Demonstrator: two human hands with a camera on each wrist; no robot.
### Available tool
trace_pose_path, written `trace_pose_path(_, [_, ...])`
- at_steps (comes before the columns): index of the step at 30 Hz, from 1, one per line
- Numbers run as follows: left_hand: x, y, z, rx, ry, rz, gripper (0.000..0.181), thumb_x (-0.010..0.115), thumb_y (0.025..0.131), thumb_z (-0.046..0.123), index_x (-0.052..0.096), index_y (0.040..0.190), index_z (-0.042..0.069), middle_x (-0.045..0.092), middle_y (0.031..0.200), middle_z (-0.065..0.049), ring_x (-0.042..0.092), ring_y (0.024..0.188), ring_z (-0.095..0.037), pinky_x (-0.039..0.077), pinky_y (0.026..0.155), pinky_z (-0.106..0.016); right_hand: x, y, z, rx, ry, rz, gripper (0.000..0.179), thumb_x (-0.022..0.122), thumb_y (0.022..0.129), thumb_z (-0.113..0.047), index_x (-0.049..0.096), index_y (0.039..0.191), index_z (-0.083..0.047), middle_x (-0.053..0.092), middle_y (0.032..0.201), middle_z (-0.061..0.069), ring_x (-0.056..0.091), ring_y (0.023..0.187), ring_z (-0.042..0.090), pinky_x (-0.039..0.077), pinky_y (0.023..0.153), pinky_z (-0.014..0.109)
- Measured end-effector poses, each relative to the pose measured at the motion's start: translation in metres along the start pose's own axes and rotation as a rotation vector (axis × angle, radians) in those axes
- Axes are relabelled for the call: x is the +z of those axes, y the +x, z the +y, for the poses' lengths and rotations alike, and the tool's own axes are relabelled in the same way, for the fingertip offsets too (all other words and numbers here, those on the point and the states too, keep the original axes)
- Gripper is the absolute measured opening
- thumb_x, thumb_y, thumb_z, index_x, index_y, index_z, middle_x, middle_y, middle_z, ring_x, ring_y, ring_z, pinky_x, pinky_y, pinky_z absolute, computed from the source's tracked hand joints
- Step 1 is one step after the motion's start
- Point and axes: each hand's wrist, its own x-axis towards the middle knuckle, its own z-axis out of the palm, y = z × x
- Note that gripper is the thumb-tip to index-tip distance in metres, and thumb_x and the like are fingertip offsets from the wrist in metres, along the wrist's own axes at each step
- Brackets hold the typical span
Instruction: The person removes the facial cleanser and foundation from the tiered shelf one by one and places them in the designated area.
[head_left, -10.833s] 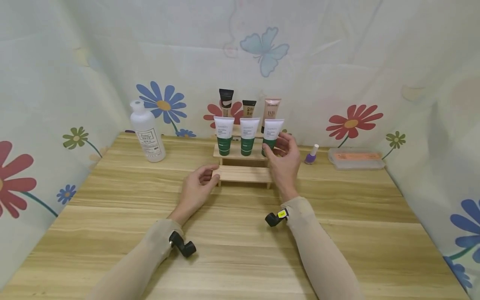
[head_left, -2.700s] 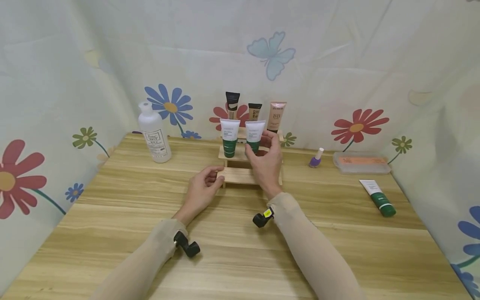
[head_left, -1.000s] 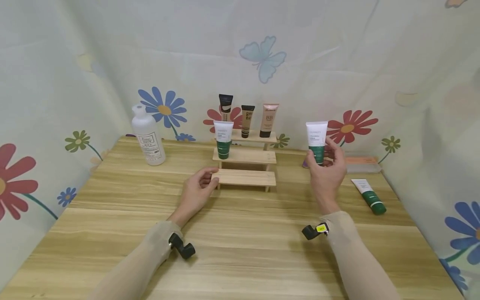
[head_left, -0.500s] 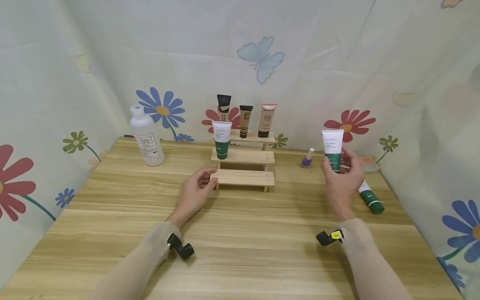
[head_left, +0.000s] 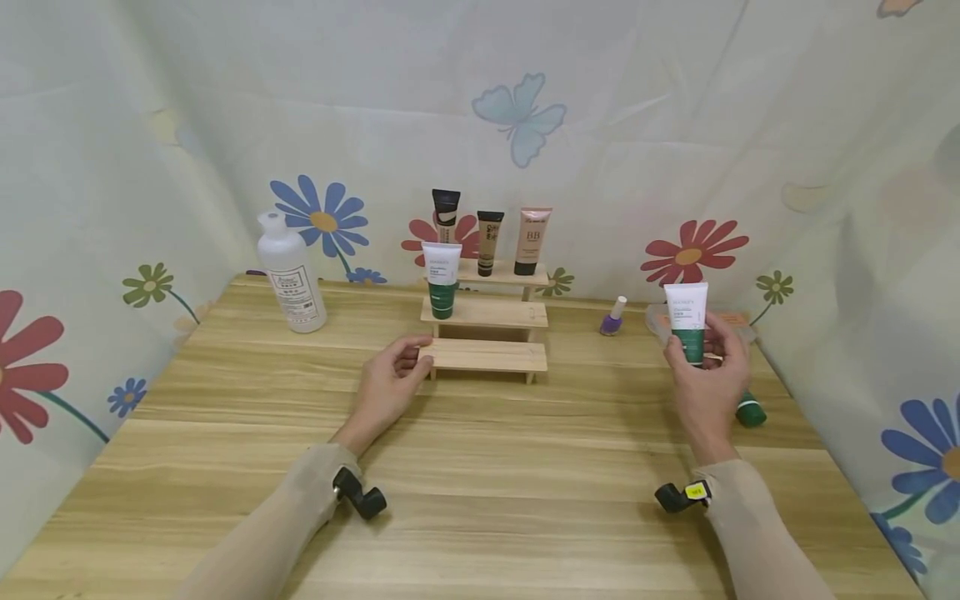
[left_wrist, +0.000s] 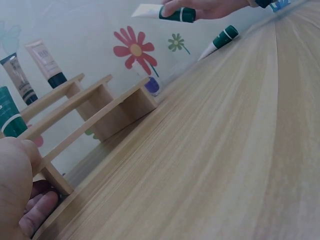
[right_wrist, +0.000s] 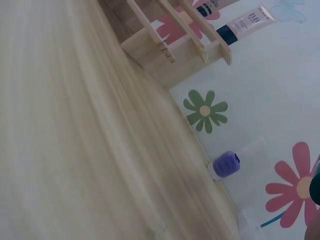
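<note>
My right hand (head_left: 708, 392) holds a white and green squeeze tube (head_left: 686, 308), cap down and clear of the table, at the right of the head view. Partly hidden behind that hand, a second such tube (head_left: 751, 411) lies on the table; the left wrist view shows more of this lying tube (left_wrist: 220, 41). My left hand (head_left: 390, 383) grips the left end of the lowest step of a three-step wooden display stand (head_left: 487, 357), thumb and fingers at its edge. A third white and green tube (head_left: 442, 279) stands at the left on the middle step.
On the top step stand a black-topped tube (head_left: 446, 208), a gold and black tube (head_left: 488, 242) and a pink BB cream tube (head_left: 532, 242). A white bottle (head_left: 292, 279) is at the left, purple nail polish (head_left: 612, 321) and a clear flat case (head_left: 658, 321) at the right.
Two white and green tubes have left the middle step: one lies on the table at right, the other travelled right and lower in my right hand. My left hand has stayed on the stand.
</note>
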Motion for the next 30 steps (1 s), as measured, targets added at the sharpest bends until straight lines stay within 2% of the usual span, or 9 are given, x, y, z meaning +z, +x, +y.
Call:
trace_pose_path(5, [-0.001,-0.001,0.001,-0.001,0.001,0.001,0.032,0.074,0.11,0.025,0.075,0.14,0.015,0.076,0.121,-0.012,0.074,0.112,-0.026,0.064,0.096,-0.041,-0.007,-0.004,0.008,-0.015,-0.007,0.011,0.051,0.087,0.094,-0.01,0.074,0.143,-0.013,0.058,0.113,-0.015,0.055,0.1,0.007,0.044,0.078,0.019])
trace_pose_path(13, [0.0,0.0,0.0,-0.009,0.008,0.006,0.031,0.076,0.11,0.025,0.075,0.139,0.017,0.077,0.12,-0.009,0.074,0.111,-0.024,0.063,0.093,-0.032,-0.019,-0.013,0.021,0.022,-0.079,-0.01,0.049,0.088,0.093,-0.011,0.075,0.141,-0.01,0.055,0.111,-0.016,0.053,0.099,0.004,0.043,0.08,0.018])
trace_pose_path(19, [0.001,0.0,0.002,-0.005,0.002,0.003,0.032,0.075,0.11,0.026,0.075,0.14,0.016,0.077,0.12,-0.01,0.074,0.11,-0.024,0.064,0.094,-0.038,-0.028,-0.017,0.031,0.025,-0.109,-0.027,0.05,0.087,0.093,-0.01,0.075,0.141,-0.009,0.057,0.112,-0.011,0.055,0.097,0.006,0.044,0.079,0.015])
trace_pose_path(30, [0.0,0.0,0.002,-0.004,0.013,0.004,0.032,0.076,0.11,0.025,0.075,0.14,0.016,0.076,0.12,-0.01,0.074,0.11,-0.024,0.064,0.094,-0.036,-0.033,-0.02,0.043,0.077,-0.186,-0.131,0.051,0.087,0.094,-0.013,0.073,0.142,-0.004,0.062,0.114,0.0,0.054,0.095,0.005,0.044,0.079,0.01])
